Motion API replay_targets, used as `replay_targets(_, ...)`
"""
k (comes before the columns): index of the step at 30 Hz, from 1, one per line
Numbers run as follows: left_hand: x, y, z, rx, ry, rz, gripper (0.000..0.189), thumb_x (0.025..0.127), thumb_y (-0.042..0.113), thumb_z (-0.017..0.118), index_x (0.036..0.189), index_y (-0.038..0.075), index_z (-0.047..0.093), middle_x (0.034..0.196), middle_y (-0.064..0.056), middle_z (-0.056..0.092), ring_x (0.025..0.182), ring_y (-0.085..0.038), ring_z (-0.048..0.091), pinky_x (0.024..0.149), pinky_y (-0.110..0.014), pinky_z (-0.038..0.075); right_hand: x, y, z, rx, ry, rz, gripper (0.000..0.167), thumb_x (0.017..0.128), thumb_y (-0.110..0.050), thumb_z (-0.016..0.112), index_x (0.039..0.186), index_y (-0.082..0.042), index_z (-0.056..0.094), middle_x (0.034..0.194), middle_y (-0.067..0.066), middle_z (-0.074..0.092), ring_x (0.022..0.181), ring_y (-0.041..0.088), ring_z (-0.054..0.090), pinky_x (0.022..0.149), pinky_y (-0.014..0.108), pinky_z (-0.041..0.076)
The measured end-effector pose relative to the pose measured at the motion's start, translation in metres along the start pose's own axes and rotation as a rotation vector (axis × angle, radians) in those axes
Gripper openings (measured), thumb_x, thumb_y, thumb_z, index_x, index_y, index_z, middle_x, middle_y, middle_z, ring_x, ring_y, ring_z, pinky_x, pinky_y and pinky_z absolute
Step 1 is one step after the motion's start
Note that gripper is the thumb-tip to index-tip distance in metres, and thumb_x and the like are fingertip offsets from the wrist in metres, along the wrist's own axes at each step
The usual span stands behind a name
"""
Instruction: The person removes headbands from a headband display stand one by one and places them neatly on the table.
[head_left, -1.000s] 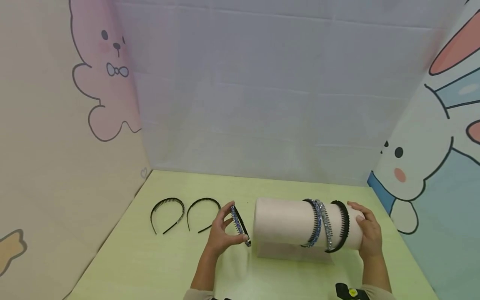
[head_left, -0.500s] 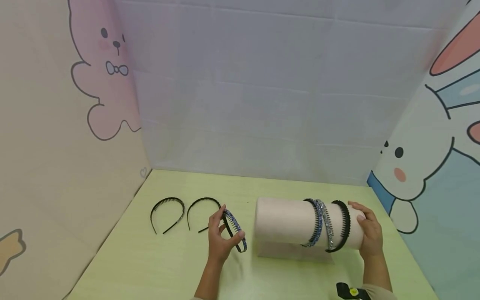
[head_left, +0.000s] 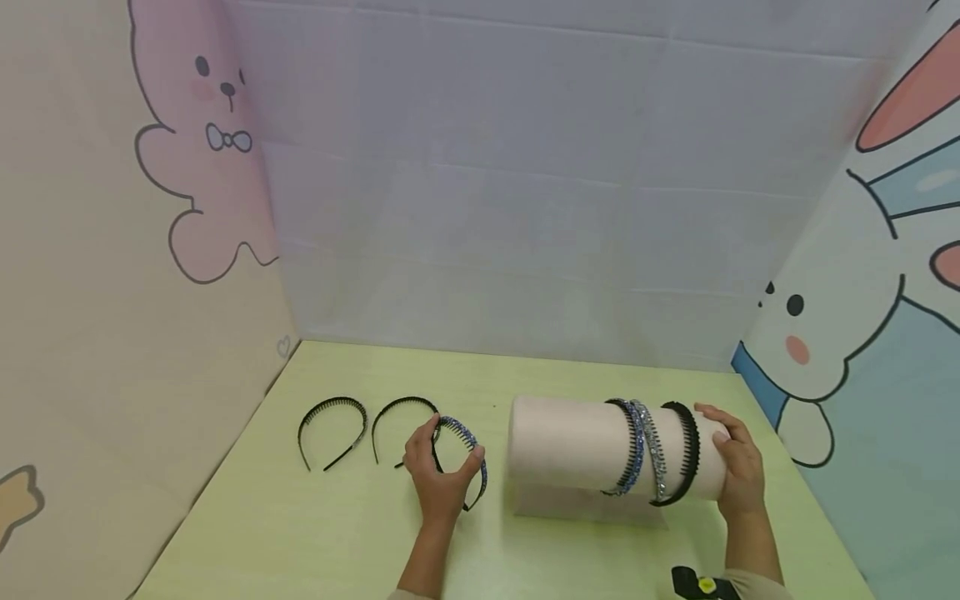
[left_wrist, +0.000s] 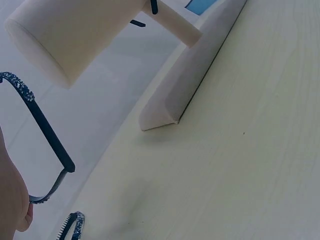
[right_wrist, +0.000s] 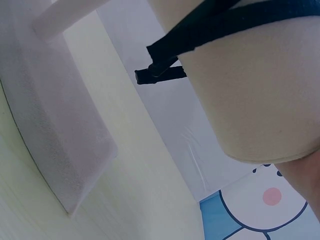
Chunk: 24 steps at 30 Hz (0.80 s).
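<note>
My left hand (head_left: 441, 483) pinches a blue-glitter headband (head_left: 482, 472) with comb teeth, just left of the padded display roll (head_left: 562, 442). In the left wrist view, the headband's black arm (left_wrist: 50, 135) points away from the fingers, apart from the roll. At the roll's right end, my right hand (head_left: 741, 471) grips it with fingers over the far side and thumb in front. Around the roll sit a blue glittery headband (head_left: 637, 450), a silver sparkly one (head_left: 655, 446) and a black toothed one (head_left: 692, 454). Black headband ends (right_wrist: 170, 45) jut below the roll in the right wrist view.
A pale base (head_left: 592, 504) carries the roll on a short post (left_wrist: 175, 22). Two dark headbands lie on the light table (head_left: 300, 542): a left one (head_left: 333, 402) and a right one (head_left: 405, 400), partly behind my left hand. Cartoon-printed walls enclose the table.
My left hand has turned the blue-glitter headband so that its loop now faces the camera more, and has drawn it slightly left. The right hand and the roll stay in place.
</note>
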<state>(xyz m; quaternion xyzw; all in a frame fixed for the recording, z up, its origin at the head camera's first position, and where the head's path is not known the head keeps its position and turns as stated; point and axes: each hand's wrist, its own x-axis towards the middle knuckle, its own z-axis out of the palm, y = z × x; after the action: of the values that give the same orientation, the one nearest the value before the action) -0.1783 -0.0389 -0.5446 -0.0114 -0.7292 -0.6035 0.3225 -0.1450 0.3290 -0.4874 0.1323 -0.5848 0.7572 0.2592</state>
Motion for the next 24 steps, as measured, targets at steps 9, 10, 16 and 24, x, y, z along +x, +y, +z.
replay_targets(9,0.004,-0.018,0.016,0.12,0.089,-0.056,0.074,0.059,0.036,0.087,0.125,0.018,0.059,0.121,-0.008,0.048,0.108,-0.031,0.036,0.08,-0.049,0.032,0.0,-0.001,0.0,-0.009,-0.002,0.004,0.033,0.095,0.006,0.027,0.114,0.008,0.054,0.12,0.003,0.059,0.116,0.018,0.044,0.091,0.024,0.034)
replay_targets(10,0.005,-0.019,0.017,0.136,0.087,-0.073,0.075,0.058,0.038,0.087,0.125,0.018,0.059,0.121,-0.008,0.048,0.109,-0.031,0.035,0.08,-0.05,0.032,0.0,-0.001,0.0,-0.014,-0.004,0.004,0.033,0.095,0.006,0.028,0.114,0.008,0.054,0.12,0.003,0.058,0.116,0.018,0.044,0.091,0.024,0.034)
replay_targets(16,0.011,-0.025,0.027,0.248,0.052,-0.172,0.077,0.057,0.052,0.083,0.124,0.021,0.06,0.121,-0.006,0.047,0.109,-0.032,0.036,0.081,-0.054,0.031,0.001,-0.002,-0.001,-0.015,0.0,0.003,0.033,0.095,0.007,0.028,0.115,0.008,0.054,0.12,0.003,0.059,0.115,0.018,0.045,0.091,0.024,0.034)
replay_targets(24,0.019,-0.033,0.04,0.375,0.012,-0.281,0.077,0.056,0.057,0.081,0.122,0.024,0.06,0.12,-0.006,0.045,0.111,-0.035,0.035,0.085,-0.053,0.029,0.0,0.0,-0.001,-0.017,0.023,0.032,0.033,0.095,0.006,0.028,0.114,0.007,0.054,0.119,0.001,0.059,0.115,0.016,0.045,0.09,0.024,0.034)
